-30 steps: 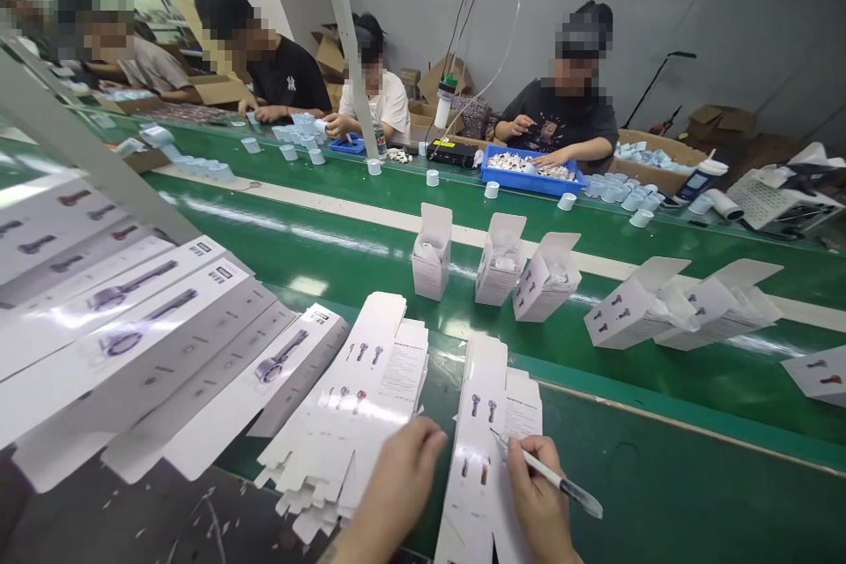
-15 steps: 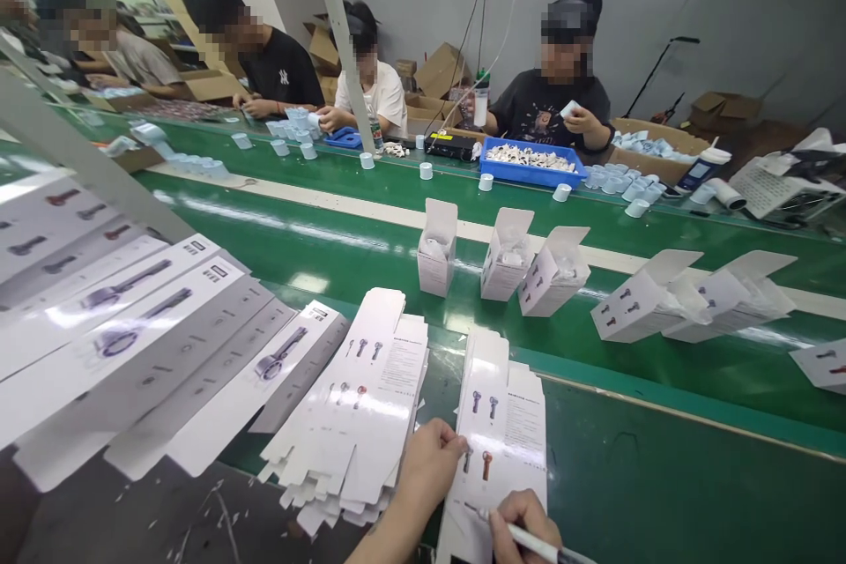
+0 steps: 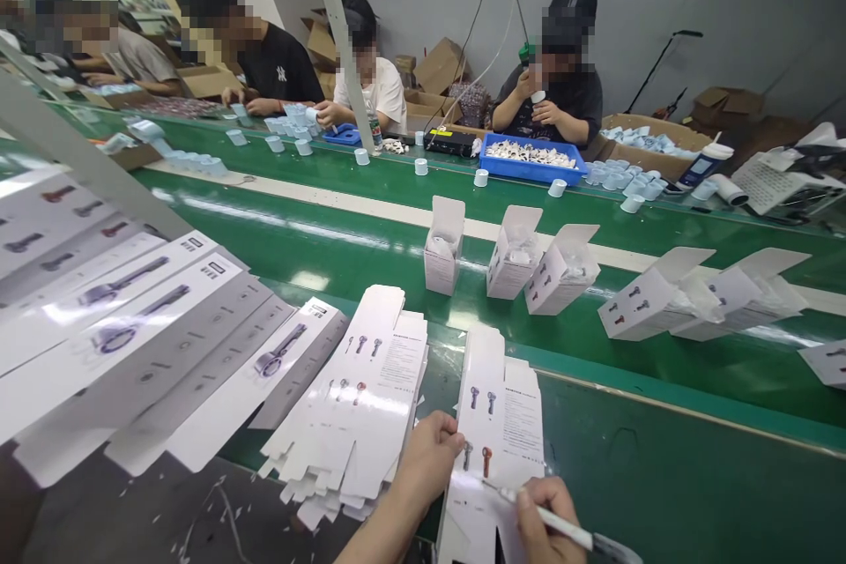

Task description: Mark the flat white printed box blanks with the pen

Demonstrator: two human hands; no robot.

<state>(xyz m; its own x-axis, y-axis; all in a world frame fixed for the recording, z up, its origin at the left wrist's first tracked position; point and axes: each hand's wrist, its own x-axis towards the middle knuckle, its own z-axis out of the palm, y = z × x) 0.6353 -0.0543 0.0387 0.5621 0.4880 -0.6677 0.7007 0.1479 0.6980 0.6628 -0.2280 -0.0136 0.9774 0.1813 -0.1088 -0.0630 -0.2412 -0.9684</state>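
1. Your right hand (image 3: 550, 539) grips the pen (image 3: 572, 529), its tip now higher and further right over the flat carton (image 3: 521, 423) before you.
2. Your left hand (image 3: 426, 463) stays at the carton's left edge, fingers bunched; you can't tell whether they pinch it.
3. The open boxes (image 3: 441, 269) sit further right.

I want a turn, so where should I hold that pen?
Probably at the front of the pen's white barrel, coming from the right, as the right hand does. It's long and thin, so a thumb-and-finger pinch should suit it. The fine tip points left over the flat boxes, leaving the right side free.
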